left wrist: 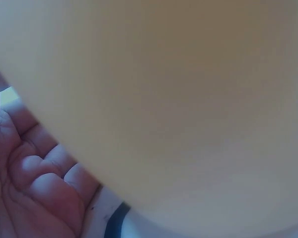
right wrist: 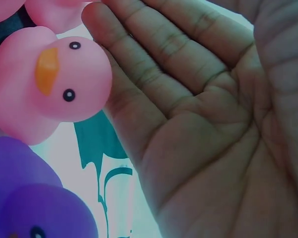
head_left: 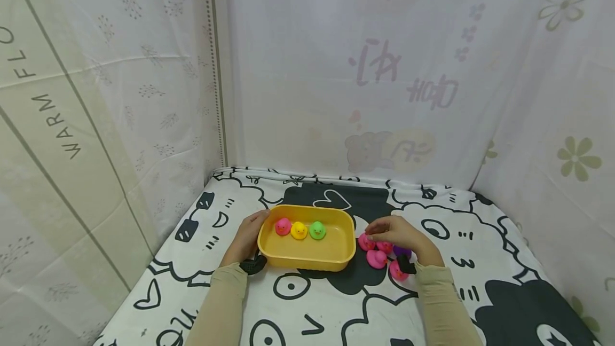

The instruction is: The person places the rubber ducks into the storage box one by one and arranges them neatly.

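Yellow and rounded, the rectangular plastic tub sits on the black-and-white cartoon-print surface with a pink rubber duck, a yellow one and a green one in a row inside. The left hand rests against its left wall, fingers loosely bent. The right hand, fingers relaxed and holding nothing, hovers over a cluster of pink ducks and a purple duck just right of the tub.
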A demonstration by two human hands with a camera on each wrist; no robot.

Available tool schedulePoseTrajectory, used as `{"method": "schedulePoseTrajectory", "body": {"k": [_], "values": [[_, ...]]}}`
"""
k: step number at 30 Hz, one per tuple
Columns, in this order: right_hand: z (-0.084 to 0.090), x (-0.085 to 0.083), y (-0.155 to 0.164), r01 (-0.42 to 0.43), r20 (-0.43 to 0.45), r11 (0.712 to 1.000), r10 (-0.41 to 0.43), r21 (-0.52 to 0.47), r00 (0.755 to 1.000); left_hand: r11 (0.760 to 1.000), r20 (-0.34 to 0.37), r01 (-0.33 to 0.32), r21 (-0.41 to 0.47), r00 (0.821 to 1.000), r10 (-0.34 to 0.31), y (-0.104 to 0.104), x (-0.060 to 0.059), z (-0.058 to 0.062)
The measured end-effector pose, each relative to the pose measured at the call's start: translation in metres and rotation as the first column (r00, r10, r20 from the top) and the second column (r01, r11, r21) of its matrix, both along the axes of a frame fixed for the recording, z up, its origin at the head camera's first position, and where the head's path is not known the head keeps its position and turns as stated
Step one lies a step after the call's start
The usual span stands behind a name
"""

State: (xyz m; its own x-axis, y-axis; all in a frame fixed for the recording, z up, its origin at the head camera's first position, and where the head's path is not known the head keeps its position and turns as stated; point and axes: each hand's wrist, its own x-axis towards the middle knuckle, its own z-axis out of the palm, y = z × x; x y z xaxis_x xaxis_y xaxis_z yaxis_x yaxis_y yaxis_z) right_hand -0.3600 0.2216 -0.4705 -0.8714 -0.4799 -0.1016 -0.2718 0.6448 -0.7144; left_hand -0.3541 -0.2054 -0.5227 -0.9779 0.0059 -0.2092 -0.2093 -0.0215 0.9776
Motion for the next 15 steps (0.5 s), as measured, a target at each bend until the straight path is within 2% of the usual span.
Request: {"method": "schedulePoseTrajectory", "body": {"k": [8, 15], "values": [[-0.0058, -0.0026, 0.0, 0.025, 0.044, 1.0, -0.026, 0.016, 0.999, 1.0, 0.005, 0.004, 0.007, 1.0, -0.004, 0.0, -0.0013, -0.0006], [-0.0076, -0.0027, -0.001, 0.012, 0.07, 1.0, -0.013, 0.013, 0.997, 1.0, 0.014, 0.001, 0.022, 1.0, -0.002, -0.0023, -0.0031, -0.0031]]}}
